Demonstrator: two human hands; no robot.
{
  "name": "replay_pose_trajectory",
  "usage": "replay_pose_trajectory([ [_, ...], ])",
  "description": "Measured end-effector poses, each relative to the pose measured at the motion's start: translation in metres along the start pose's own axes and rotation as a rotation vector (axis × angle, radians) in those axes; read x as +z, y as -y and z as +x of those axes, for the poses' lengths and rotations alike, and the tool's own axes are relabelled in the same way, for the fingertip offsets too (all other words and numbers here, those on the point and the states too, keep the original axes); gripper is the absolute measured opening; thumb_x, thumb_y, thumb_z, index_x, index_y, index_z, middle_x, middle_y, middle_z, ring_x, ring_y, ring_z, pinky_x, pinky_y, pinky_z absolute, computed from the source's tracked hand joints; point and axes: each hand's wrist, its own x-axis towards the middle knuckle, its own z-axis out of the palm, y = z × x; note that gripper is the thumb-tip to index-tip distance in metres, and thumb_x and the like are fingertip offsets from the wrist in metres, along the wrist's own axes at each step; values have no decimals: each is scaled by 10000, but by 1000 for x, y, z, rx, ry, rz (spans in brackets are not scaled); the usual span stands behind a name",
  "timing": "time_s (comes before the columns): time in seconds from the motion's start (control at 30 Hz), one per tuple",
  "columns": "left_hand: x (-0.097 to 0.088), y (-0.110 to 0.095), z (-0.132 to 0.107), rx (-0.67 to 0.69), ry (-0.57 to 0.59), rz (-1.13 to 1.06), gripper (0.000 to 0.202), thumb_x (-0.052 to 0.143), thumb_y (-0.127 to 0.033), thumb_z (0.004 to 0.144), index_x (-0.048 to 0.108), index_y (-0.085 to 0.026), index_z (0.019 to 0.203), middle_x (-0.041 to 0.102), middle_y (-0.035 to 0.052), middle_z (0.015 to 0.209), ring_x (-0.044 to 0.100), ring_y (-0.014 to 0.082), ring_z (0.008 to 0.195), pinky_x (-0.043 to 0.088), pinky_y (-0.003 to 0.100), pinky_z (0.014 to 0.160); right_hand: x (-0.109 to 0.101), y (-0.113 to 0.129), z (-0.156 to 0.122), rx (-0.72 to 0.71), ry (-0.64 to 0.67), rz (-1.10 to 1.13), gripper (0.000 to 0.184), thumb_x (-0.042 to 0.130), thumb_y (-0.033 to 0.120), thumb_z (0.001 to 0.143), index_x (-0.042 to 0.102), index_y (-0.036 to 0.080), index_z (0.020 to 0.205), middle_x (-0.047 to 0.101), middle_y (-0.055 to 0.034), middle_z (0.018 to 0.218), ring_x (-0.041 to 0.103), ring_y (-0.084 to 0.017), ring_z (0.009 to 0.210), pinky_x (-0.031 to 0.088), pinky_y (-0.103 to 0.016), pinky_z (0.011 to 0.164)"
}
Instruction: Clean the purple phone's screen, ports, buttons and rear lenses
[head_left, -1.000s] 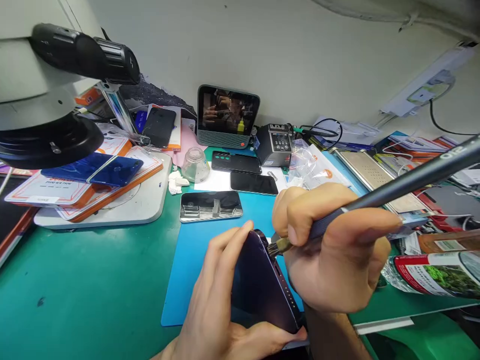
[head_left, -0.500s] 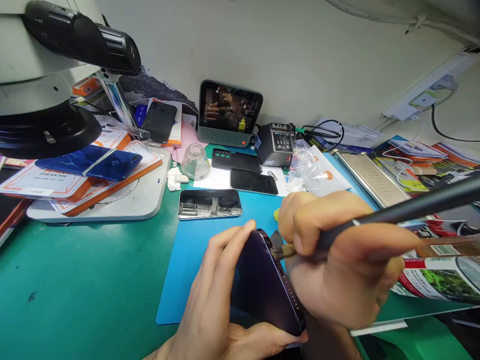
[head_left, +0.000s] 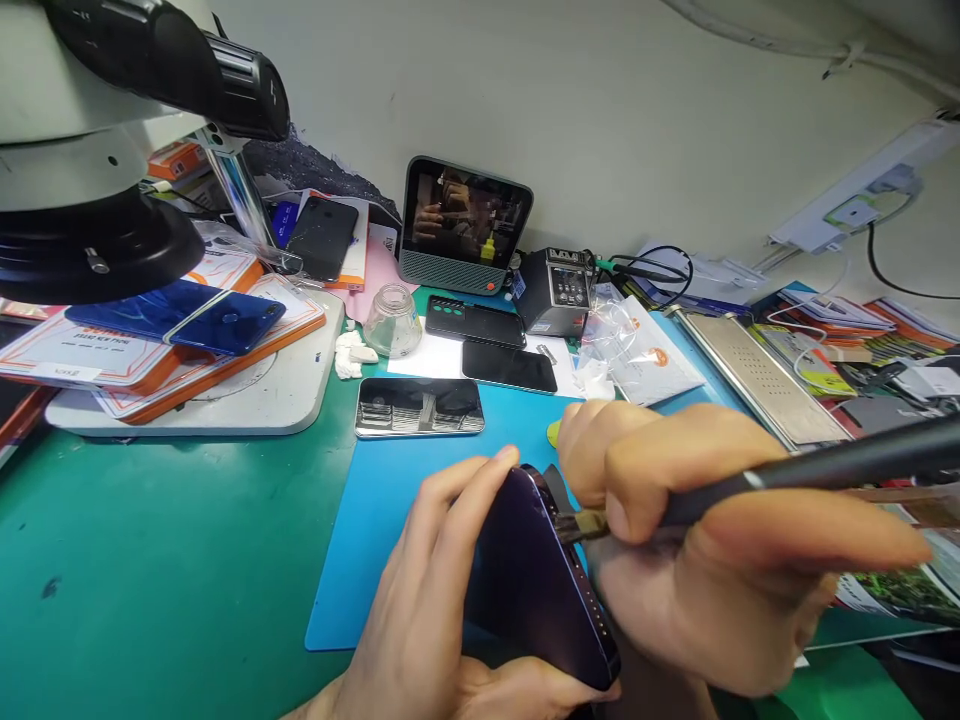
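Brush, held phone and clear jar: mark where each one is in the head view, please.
Brush (head_left: 810, 468), head view: on its dark handle.
Held phone (head_left: 536, 585), head view: on its dark flat face.
Clear jar (head_left: 393, 328), head view: on its side wall.

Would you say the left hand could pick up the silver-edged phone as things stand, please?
Probably not straight away: the left hand is busy gripping the dark phone, though nothing visible stands between that hand and the silver-edged phone.

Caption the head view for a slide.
Left hand grips a dark phone while the right hand holds a brush at its edge, above a blue mat.
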Motion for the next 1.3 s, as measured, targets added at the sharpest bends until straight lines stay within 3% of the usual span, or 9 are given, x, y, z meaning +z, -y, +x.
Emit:
replay_pose_trajectory([
  [0.23, 3, 0, -2, -16, -15, -25, 1089, 843, -753, 939, 294, -402, 1812, 601, 135, 1640, 692, 362, 1480, 694, 428, 1149, 0, 3, 0, 42, -11, -64, 506, 567, 483, 1200, 605, 234, 760, 538, 24, 660, 475, -121, 517, 399, -351, 526],
  [0.43, 7, 1, -5, -13, -58, -37, 1046, 808, -765, 963, 327, -379, 1808, 609, 132, 1644, 683, 351, 1489, 676, 432, 1180, 1, -1, 4, 20, -7, 52, 506, 640, 475, 1166, 596, 212, 736, 550, 20, 665, 466, -99, 519, 350, -343, 497],
  [0.67, 9, 3, -9, -24, -57, -28, 1019, 805, -721, 991, 346, -313, 1804, 601, 149, 1663, 676, 352, 1501, 661, 460, 1199, 4, 2, 8, -88, -19, 13, 457, 733, 331, 1125, 600, 178, 716, 491, 47, 606, 452, -67, 467, 343, -305, 428],
  [0.9, 10, 2, -9, -46, -43, -13, 1091, 849, -759, 936, 329, -356, 1806, 603, 118, 1664, 663, 332, 1516, 654, 420, 1204, 3, 2, 9, -63, -9, -5, 469, 715, 365, 1133, 594, 194, 713, 476, 48, 591, 469, -76, 463, 363, -309, 422],
  [1.1, 10, -2, -10, -102, -50, -1, 967, 768, -755, 1005, 334, -394, 1790, 584, 97, 1684, 645, 312, 1539, 632, 418, 1234, 2, 1, 10, -68, -31, -6, 458, 741, 355, 1119, 612, 185, 714, 484, 44, 590, 471, -81, 464, 355, -313, 420],
  [1.3, 11, 2, -10, -53, -48, -6, 1034, 819, -747, 967, 336, -366, 1798, 616, 113, 1656, 676, 325, 1504, 652, 425, 1205, 2, 2, 9, -80, -36, 20, 454, 749, 344, 1113, 617, 176, 712, 471, 44, 593, 466, -79, 458, 345, -317, 417],
])
